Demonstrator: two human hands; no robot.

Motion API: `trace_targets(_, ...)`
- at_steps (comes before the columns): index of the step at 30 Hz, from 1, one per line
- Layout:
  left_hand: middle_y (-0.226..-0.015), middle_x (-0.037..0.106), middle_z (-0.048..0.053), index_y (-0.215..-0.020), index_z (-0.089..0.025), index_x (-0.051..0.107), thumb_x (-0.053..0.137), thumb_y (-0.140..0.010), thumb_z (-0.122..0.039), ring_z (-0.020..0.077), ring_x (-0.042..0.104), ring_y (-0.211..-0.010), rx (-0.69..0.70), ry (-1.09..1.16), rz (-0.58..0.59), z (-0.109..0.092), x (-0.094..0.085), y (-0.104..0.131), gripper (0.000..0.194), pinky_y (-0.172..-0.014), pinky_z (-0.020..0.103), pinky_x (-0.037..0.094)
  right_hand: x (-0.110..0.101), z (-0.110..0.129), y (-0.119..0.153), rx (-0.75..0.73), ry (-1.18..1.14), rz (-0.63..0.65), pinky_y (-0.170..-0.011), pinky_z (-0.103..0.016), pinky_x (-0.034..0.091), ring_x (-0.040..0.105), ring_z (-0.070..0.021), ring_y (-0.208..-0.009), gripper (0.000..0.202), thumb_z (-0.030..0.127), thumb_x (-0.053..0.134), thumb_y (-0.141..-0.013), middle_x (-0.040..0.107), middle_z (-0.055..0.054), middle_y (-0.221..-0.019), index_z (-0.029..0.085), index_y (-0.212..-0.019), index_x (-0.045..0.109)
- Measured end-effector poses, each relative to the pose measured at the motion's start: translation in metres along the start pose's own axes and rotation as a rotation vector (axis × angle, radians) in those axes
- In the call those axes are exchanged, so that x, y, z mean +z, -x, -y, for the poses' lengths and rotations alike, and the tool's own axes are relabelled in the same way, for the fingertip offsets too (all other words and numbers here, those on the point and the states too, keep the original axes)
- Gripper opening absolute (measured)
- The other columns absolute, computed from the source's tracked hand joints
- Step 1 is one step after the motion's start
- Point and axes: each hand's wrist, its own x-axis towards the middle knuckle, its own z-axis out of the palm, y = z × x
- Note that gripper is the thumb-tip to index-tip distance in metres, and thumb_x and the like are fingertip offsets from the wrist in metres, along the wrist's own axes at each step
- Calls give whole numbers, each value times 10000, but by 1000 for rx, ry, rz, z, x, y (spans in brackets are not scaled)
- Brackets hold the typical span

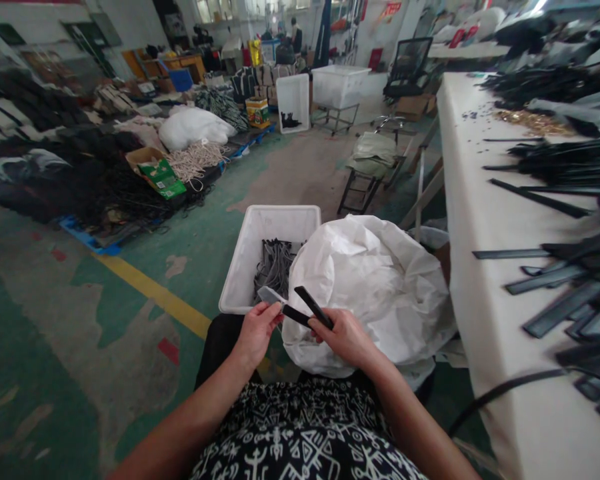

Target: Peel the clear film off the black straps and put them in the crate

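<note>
My left hand (pixel 260 328) pinches a small flat grey piece (pixel 270 295), whose pale tip points up and to the left. In my right hand (pixel 344 335) is a black strip (pixel 311 303) that appears folded, one arm sticking up and the other reaching toward my left fingertips. At those fingertips the grey piece meets the lower arm of the strip; whether they are joined, I cannot tell. Both hands are above my lap, just in front of a large white sack (pixel 370 280). Beyond the left hand, a white bin (pixel 237 267) holds a heap of grey straps (pixel 275 263).
To the right runs a long table with a pale cover (pixel 463 200), carrying several bundles of black strips (pixel 575 293). A folding stool (pixel 363 183) and a wheeled office chair (pixel 407 70) stand ahead. Piled goods (pixel 195 127) lie on pallets at left.
</note>
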Motion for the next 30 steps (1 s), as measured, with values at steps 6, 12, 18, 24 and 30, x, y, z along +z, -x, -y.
trace_targets(6,-759,711,72,-736,-90,704,830,-593,-250,136,627,-651,-91,-72,59,18,3,10,248,-641,229,511,11,-9,0,35,-38,-21,-499,-210,391,599,-132,-489,341,414,452,-889,643,-1,-542,170,-720,620)
trace_targets(12,-770,727,107,-756,-134,652,769,-659,-287,179,668,-639,-242,-233,199,-13,13,-24,215,-598,266,525,10,-16,-2,61,-206,-29,-491,-214,416,604,-134,-504,367,475,470,-872,662,-14,-634,153,-824,639)
trace_targets(18,-639,697,99,-674,-131,609,660,-732,-196,159,634,-522,-148,-520,198,-97,52,-120,101,-518,238,487,5,-31,1,138,-346,-156,-433,-207,387,467,-86,-408,317,455,517,-835,612,12,-625,156,-846,621)
trace_targets(24,-705,693,58,-805,-114,625,702,-715,-265,148,645,-598,76,-531,409,-137,85,-129,192,-625,271,517,-2,-34,4,150,-412,-198,-415,-200,372,456,-80,-417,323,461,537,-814,611,10,-632,158,-874,632)
trace_targets(30,-782,699,38,-826,-145,638,714,-659,-434,166,643,-698,78,-762,426,-103,40,-131,343,-715,311,514,-3,-38,4,149,-425,-216,-421,-200,379,466,-78,-418,329,478,555,-811,608,15,-635,165,-862,641)
